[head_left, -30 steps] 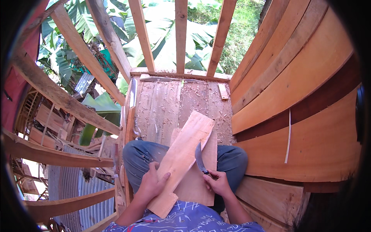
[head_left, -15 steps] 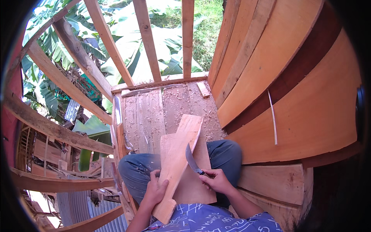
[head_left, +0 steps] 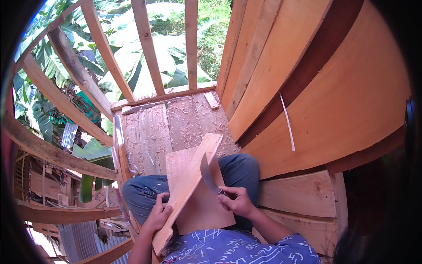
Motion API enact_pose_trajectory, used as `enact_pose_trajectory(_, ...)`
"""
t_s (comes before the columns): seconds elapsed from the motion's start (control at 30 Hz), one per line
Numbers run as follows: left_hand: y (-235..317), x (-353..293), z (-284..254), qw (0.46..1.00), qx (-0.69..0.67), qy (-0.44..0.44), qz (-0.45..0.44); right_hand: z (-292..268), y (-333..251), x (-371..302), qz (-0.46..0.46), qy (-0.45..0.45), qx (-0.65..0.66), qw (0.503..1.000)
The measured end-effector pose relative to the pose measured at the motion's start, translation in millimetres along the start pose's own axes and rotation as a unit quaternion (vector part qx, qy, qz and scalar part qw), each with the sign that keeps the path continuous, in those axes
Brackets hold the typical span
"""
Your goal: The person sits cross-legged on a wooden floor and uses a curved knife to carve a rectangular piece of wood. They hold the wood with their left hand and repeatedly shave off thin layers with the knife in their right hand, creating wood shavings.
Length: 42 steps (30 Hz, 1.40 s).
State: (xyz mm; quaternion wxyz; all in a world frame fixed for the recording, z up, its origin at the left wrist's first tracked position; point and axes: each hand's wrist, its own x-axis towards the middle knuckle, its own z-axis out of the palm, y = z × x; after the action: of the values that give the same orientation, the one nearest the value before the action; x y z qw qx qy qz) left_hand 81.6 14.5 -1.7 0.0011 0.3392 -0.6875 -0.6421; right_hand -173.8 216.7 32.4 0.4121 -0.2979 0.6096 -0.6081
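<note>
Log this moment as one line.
Left hand: gripping plank; right hand: holding curved knife; blade: at plank's right edge, contact unclear; beneath plank: wide board; floor: wood shavings

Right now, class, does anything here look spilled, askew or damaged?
Yes: wood shavings lie strewn across the plank floor ahead, looking spilled and unswept. A thin pale strip slants across the wooden boards at right, out of line with their edges. The curved knife in the right hand shows no obvious damage.

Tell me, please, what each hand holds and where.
Left hand: long pale wooden board, by its lower left edge. Right hand: curved grey metal knife, by its dark handle.
</note>
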Motion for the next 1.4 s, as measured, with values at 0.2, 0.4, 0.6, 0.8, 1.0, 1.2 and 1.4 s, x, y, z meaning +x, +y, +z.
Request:
enact_pose_trajectory(0.2,-4,-12,15,0.998,-0.049,0.026,0.009,-7,-32,-7,-0.130,0.082,-0.028,0.988)
enact_pose_trajectory(0.4,-7,-35,27,0.997,-0.007,0.079,0.007,-8,6,-28,-0.034,-0.117,-0.256,0.959)
enact_pose_trajectory(0.6,18,-41,21,0.992,0.087,0.087,-0.027,-11,-4,-33,-0.105,-0.070,-0.298,0.946)
enact_pose_trajectory(0.8,10,-37,27,0.991,0.078,0.108,-0.013,7,11,-44,-0.088,-0.115,-0.226,0.963)
enact_pose_trajectory(1.0,22,-27,28,0.989,0.064,0.128,-0.039,19,3,-47,0.096,-0.025,-0.151,0.984)
enact_pose_trajectory(1.2,15,-24,32,0.983,0.069,0.166,-0.034,12,10,-55,0.127,-0.060,-0.117,0.983)
enact_pose_trajectory(1.4,12,-25,31,0.982,0.062,0.174,-0.028,32,11,-57,0.102,-0.275,-0.159,0.943)
